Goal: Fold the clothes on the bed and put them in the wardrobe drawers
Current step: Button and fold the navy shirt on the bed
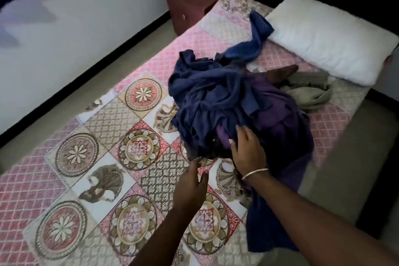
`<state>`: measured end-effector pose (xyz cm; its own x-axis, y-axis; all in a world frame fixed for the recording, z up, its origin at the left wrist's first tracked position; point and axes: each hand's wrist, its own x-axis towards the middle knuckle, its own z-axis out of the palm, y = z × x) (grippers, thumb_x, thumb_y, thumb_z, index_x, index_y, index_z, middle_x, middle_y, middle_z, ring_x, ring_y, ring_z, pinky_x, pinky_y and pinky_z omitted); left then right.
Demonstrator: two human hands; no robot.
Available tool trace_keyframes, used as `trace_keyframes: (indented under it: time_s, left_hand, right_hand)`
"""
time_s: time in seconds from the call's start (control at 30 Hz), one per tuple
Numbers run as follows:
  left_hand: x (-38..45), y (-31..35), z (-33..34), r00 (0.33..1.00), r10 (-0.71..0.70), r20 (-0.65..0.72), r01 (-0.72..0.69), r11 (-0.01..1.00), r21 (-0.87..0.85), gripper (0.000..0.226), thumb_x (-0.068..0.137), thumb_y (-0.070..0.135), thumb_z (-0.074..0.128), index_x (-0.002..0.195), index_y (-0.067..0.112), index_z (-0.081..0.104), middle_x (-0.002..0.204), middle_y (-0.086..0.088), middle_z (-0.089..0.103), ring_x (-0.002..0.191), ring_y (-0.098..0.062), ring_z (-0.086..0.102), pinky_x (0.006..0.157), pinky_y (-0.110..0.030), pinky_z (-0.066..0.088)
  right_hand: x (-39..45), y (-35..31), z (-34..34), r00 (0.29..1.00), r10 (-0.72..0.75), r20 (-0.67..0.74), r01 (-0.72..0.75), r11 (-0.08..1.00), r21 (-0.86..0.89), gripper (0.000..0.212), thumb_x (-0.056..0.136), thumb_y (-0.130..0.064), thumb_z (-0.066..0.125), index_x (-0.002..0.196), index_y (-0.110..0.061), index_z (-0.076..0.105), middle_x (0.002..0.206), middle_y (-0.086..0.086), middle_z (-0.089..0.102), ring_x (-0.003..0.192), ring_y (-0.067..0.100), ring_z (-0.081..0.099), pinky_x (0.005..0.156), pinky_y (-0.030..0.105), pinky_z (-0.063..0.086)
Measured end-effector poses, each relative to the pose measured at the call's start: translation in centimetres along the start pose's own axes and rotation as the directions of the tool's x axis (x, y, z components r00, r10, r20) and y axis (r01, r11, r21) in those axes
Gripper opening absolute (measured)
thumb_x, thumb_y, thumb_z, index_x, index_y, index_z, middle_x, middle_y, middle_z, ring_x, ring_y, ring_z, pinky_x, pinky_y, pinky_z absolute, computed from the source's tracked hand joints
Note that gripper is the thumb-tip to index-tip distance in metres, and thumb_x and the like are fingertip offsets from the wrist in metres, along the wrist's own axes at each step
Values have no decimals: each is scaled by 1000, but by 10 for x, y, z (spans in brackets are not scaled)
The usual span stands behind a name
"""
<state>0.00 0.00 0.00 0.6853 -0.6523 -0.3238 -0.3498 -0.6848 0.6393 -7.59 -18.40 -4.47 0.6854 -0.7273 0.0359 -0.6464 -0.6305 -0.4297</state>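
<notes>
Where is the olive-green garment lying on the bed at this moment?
In the head view, the olive-green garment lies crumpled on the right side of the bed, between the white pillow and the pile of blue and purple clothes.

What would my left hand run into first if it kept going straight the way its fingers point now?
Probably the dark blue crumpled garment at the near edge of the clothes pile. The left hand points up toward that hem and looks almost on it already; depth is hard to judge from the head view.
</notes>
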Motion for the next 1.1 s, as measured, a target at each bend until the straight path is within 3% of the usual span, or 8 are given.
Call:
trace_keyframes:
  time_s: [0.17,0.33,0.47,0.63,0.77,0.9,0.97,1.1]
  left_hand:
    - [38,28,35,997,-57,-53,33,923,-383,31,98,37,53,129,36,51,116,20,62,104,8,60,80,-13,49]
    - [71,51,47,974,-208,-91,75,675,-734,61,97,23,60,151,26,31,144,2,45,129,-15,50,102,-33,47]
    - [93,50,64,974,-226,-15,172,782,-599,98,79,42,79,154,38,16,141,5,48,122,-13,56,100,-38,49]
    - [109,44,78,978,-204,34,205,929,-307,19,89,28,71,101,18,62,94,4,71,93,-19,69,83,-39,57]
    - [92,46,63,963,-263,58,258,838,-480,10,93,27,62,98,17,62,101,-10,70,94,-27,67,90,-50,55]
    - [81,56,40,941,-310,134,303,603,-738,36,94,28,64,125,13,54,119,-8,66,107,-31,65,96,-53,52]
    - [79,55,32,955,-266,133,277,633,-723,42,88,21,72,126,17,53,120,-5,66,106,-29,67,95,-52,53]
    - [69,32,45,966,-258,-16,216,838,-501,46,87,11,66,131,17,53,124,-8,63,109,-31,59,97,-50,48]
  right_hand:
    - [15,19,24,968,249,-9,-243,951,193,46,91,-18,57,136,-5,51,117,18,62,101,38,62,77,43,53]
    - [-55,7,22,992,-76,-98,113,880,462,17,93,-14,40,90,-19,56,80,1,56,64,20,54,55,38,47]
    - [-114,19,30,998,-68,-16,67,885,461,24,91,-17,46,109,-29,56,100,-6,62,80,14,63,66,32,54]
    - [-43,29,42,943,317,-103,-253,883,396,61,98,-41,55,148,-11,38,143,3,49,127,16,49,96,32,46]
    - [-44,17,35,932,261,-252,-166,925,343,26,92,-23,48,101,-11,68,85,7,67,72,30,66,56,34,54]
    - [-122,-23,18,971,74,-229,36,896,443,20,100,-26,35,99,-21,55,73,-8,62,67,10,54,60,23,44]
    - [-155,-26,28,990,72,-122,-25,936,351,13,96,-31,39,92,-42,44,62,-33,38,61,-9,45,62,4,38]
    - [-176,-9,51,951,290,-111,-213,870,444,6,81,-45,43,79,-40,46,60,-21,36,58,-2,54,57,17,41]
